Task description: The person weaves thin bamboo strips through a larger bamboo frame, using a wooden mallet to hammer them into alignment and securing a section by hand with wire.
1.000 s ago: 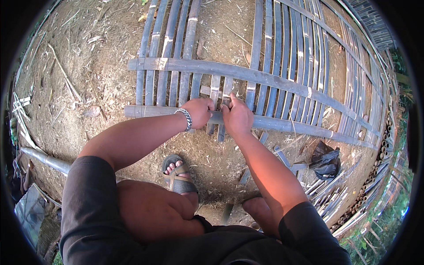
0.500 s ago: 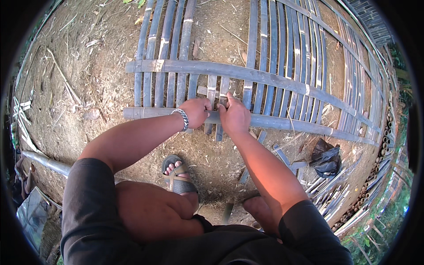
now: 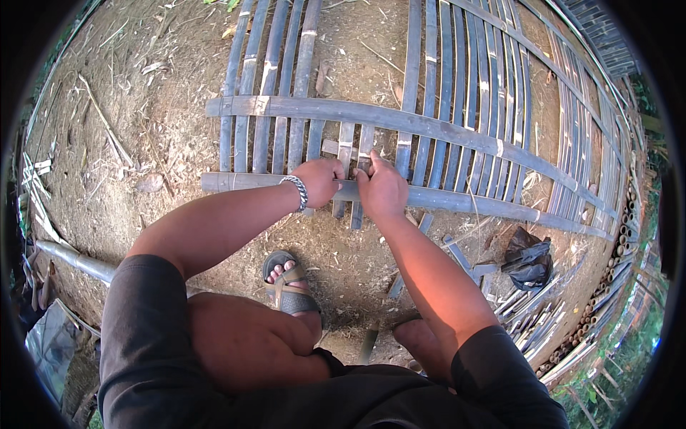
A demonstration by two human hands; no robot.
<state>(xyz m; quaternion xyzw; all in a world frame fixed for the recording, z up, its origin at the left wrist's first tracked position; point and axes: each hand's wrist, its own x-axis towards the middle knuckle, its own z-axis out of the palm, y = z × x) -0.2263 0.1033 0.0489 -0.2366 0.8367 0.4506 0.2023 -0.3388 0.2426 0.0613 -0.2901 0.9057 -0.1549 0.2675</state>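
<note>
A lattice of bamboo slats lies on the ground, crossed by an upper bamboo rail (image 3: 314, 108) and a near bamboo rail (image 3: 246, 182). Two short bamboo slats (image 3: 346, 141) run across both rails, their lower ends poking out below the near one. My left hand (image 3: 319, 183), wearing a chain bracelet (image 3: 299, 191), is closed at the left short slat. Thumb and index finger of my right hand (image 3: 384, 189) pinch at the right short slat. A small flat crosspiece (image 3: 330, 147) sits by the short slats between the rails. My fingertips partly hide the slats.
Longer slats (image 3: 443, 93) spread away to the right. A black plastic bag (image 3: 527, 259) and bamboo offcuts (image 3: 457, 252) lie at right, near split strips (image 3: 532, 314) and stacked bamboo tubes (image 3: 607, 286). A bamboo pole (image 3: 78, 261) lies at left. My sandalled foot (image 3: 289, 282) is below the rail.
Both hands stay at the short slats with nearly the same grip. The whole view has shifted very slightly.
</note>
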